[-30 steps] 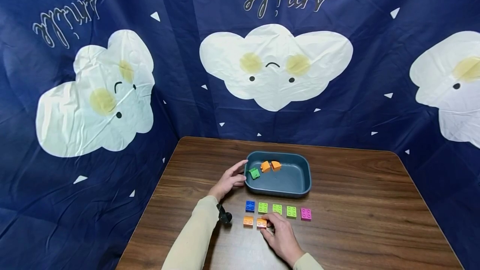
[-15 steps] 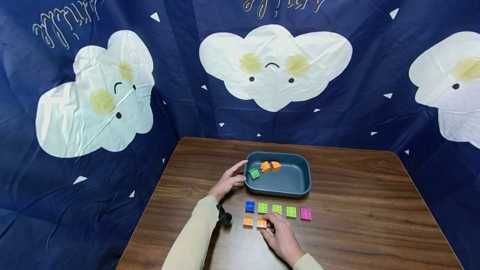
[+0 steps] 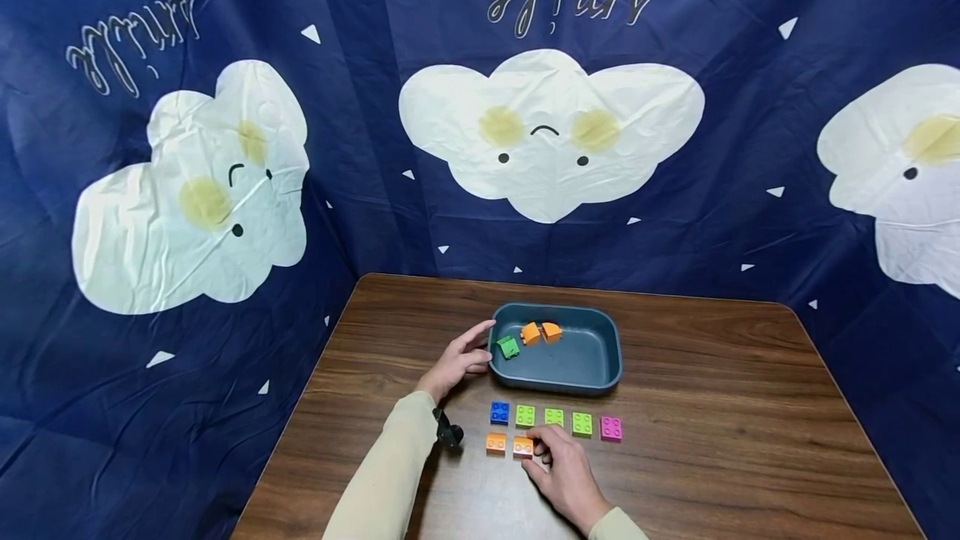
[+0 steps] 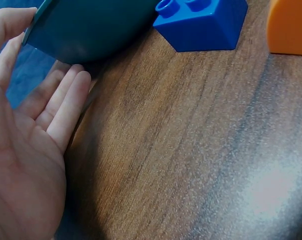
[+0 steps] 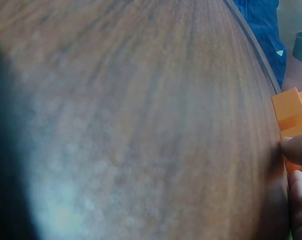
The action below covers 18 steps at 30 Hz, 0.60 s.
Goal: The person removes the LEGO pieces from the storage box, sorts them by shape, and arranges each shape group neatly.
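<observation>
My left hand (image 3: 452,365) rests against the left end of a dark teal bin (image 3: 573,386), with some fingers at its rim and others lying extended low by its side, as the left wrist view shows. My right hand (image 3: 564,473) pinches an orange toy brick (image 3: 522,447) on the table between thumb and forefinger. Directly left of it sits another orange brick (image 3: 496,443). In the right wrist view a thumb (image 5: 297,150) presses on the nearer orange brick (image 5: 295,131); the rest of that hand is mostly cut off.
Behind the orange bricks runs a row: a blue brick (image 3: 500,412), several lime green bricks (image 3: 525,416) and a magenta brick (image 3: 611,428). Inside the bin lie a green piece (image 3: 508,347) and two orange pieces (image 3: 551,332). A blue printed curtain (image 3: 420,232) surrounds the wooden table (image 3: 712,407).
</observation>
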Available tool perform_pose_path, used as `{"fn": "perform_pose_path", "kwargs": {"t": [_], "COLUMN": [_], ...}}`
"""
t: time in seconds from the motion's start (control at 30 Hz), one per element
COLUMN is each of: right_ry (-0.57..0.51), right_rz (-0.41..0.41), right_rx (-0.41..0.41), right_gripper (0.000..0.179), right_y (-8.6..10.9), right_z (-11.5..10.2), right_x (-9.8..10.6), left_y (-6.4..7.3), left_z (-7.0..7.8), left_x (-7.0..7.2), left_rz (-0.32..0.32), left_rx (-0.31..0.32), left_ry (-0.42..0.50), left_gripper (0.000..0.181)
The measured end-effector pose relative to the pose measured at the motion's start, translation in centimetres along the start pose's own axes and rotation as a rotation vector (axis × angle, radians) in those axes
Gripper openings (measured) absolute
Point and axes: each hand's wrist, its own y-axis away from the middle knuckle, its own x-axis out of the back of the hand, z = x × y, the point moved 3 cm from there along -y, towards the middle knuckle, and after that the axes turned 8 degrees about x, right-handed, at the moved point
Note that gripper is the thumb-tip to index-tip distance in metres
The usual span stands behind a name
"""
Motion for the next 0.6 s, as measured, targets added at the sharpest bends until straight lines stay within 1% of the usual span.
{"fn": "perform_pose_path", "kwargs": {"t": [0.2,0.33,0.53,0.6], "right_ry": [0.011,0.006,-0.005,0.008], "right_rz": [0.02,0.043,0.081,0.104], "right_rx": [0.027,0.06,0.094,0.123], "right_gripper": [0.044,0.046,0.049,0.05], "right_y": [0.1,0.1,-0.2,-0.6], "right_z": [-0.1,-0.3,-0.8,-1.0], "right_x": [0.1,0.4,1.9,2.7], "left_y": [0.0,0.0,-0.1,-0.1], "left_z": [0.0,0.0,0.0,0.0], "left_x": [0.0,0.0,0.0,0.1], "left_rz": [0.006,0.009,0.022,0.023], "left_rx": [0.001,0.005,0.013,0.014], "left_ry": [-0.001,0.002,0.01,0.014], "left_gripper": [0.068,0.068,0.067,0.068]}}
